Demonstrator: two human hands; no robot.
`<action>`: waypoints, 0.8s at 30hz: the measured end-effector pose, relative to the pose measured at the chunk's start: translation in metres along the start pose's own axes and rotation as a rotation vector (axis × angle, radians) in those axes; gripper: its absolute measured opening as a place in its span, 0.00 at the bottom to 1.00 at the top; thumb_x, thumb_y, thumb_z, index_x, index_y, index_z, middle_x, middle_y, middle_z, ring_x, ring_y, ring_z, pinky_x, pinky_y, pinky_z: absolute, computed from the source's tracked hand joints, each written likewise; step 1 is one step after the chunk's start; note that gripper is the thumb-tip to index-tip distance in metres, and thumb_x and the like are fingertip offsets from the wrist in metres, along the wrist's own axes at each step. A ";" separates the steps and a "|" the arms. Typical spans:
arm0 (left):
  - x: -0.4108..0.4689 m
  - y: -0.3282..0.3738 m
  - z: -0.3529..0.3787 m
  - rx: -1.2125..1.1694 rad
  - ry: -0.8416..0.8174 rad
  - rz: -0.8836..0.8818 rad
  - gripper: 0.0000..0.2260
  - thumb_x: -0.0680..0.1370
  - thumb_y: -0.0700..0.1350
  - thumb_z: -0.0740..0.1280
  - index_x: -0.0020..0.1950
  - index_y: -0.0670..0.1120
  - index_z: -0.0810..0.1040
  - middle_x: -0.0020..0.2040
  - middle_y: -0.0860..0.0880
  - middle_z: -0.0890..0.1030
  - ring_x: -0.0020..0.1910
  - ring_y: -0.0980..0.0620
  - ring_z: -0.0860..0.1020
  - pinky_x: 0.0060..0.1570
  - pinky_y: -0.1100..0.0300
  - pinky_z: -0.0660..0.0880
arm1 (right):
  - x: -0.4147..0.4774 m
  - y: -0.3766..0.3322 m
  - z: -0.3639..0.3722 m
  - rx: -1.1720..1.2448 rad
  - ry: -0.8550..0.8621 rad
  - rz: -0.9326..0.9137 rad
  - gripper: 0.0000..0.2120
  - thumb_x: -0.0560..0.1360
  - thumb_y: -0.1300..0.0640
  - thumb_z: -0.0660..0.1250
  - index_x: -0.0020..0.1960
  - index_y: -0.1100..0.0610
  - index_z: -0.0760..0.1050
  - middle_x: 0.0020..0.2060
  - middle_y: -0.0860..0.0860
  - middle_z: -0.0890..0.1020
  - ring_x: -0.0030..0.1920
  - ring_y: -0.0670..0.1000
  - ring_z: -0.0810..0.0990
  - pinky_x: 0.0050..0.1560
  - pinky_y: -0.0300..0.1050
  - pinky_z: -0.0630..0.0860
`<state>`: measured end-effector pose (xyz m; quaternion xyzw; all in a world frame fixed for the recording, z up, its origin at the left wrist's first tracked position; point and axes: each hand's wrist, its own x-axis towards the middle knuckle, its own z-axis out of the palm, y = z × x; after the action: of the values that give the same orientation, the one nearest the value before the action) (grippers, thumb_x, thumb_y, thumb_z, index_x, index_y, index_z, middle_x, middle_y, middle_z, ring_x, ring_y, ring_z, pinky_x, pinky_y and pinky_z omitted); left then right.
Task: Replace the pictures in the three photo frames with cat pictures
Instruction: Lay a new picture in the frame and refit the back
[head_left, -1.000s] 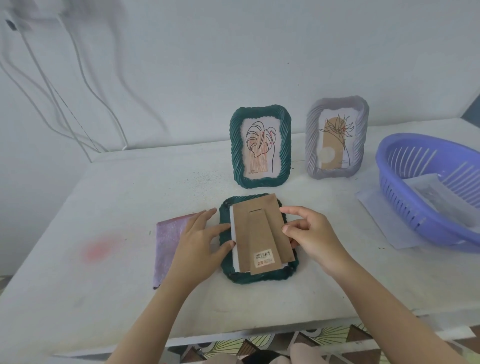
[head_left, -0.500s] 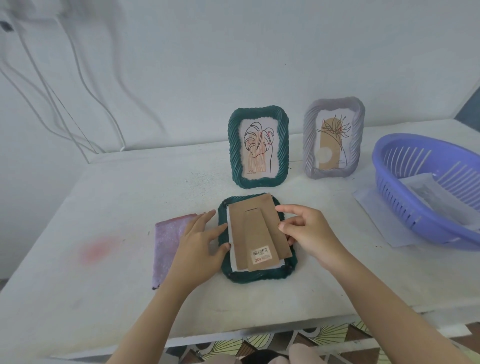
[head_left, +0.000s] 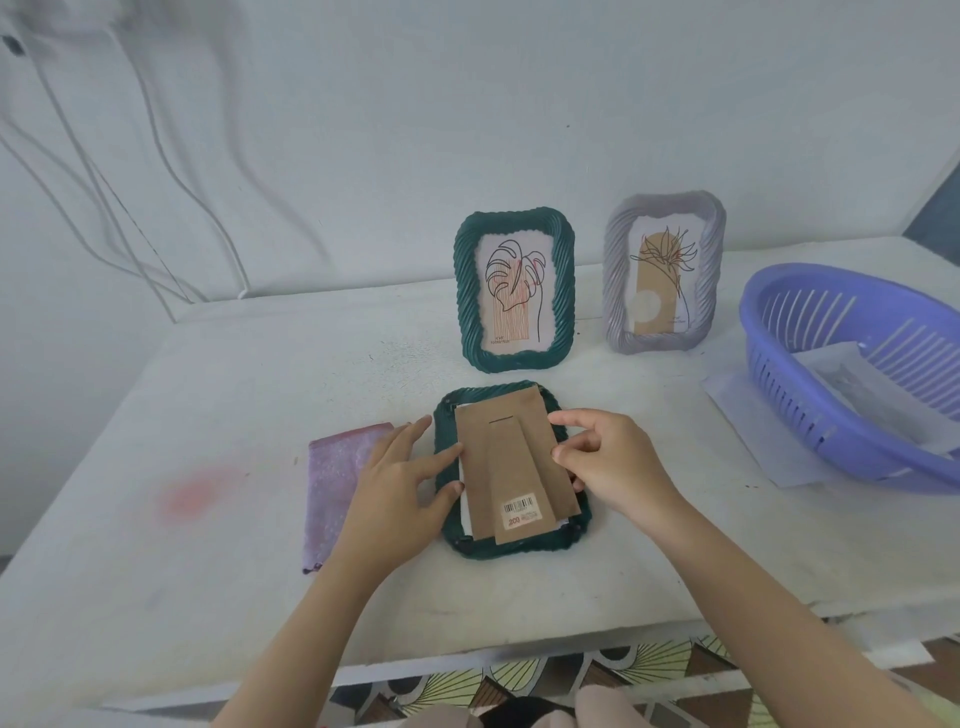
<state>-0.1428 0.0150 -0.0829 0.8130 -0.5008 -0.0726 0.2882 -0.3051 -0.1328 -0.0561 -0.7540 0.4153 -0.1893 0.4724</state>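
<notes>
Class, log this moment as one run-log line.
face-down green frame | backing board askew | left hand steadies frame | right hand pinches board

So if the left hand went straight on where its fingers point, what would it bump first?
The left hand would probably meet the face-down green frame first, right at its fingertips; the cardboard backing lies just beyond.

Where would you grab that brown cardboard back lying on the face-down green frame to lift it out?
By its long right edge, coming from the right. The cardboard back lies skewed on the face-down green frame, so that edge seems to ride up on the rim, leaving room for fingertips. The left hand rests on the left rim, likely steadying it.
</notes>
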 end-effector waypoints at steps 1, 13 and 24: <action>0.000 0.000 0.000 0.000 -0.002 -0.003 0.18 0.74 0.48 0.68 0.64 0.55 0.74 0.73 0.49 0.63 0.72 0.48 0.57 0.70 0.56 0.52 | -0.001 0.000 0.001 -0.039 0.016 -0.014 0.16 0.73 0.63 0.66 0.59 0.52 0.77 0.36 0.48 0.82 0.25 0.42 0.76 0.36 0.34 0.76; -0.003 -0.003 0.000 -0.012 0.007 -0.001 0.17 0.72 0.50 0.70 0.61 0.55 0.77 0.72 0.50 0.64 0.72 0.50 0.58 0.70 0.57 0.53 | -0.003 -0.008 0.006 -0.345 0.032 -0.103 0.17 0.73 0.61 0.67 0.62 0.56 0.76 0.54 0.53 0.82 0.54 0.50 0.79 0.50 0.35 0.69; -0.003 -0.007 -0.004 -0.045 -0.077 -0.014 0.22 0.69 0.50 0.73 0.62 0.58 0.74 0.74 0.51 0.60 0.74 0.51 0.53 0.69 0.58 0.49 | 0.006 -0.008 0.003 -0.255 0.012 -0.027 0.15 0.70 0.64 0.70 0.56 0.57 0.78 0.50 0.53 0.82 0.44 0.47 0.77 0.46 0.38 0.74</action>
<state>-0.1379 0.0213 -0.0841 0.8065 -0.5039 -0.1169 0.2863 -0.2959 -0.1339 -0.0512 -0.8122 0.4288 -0.1458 0.3676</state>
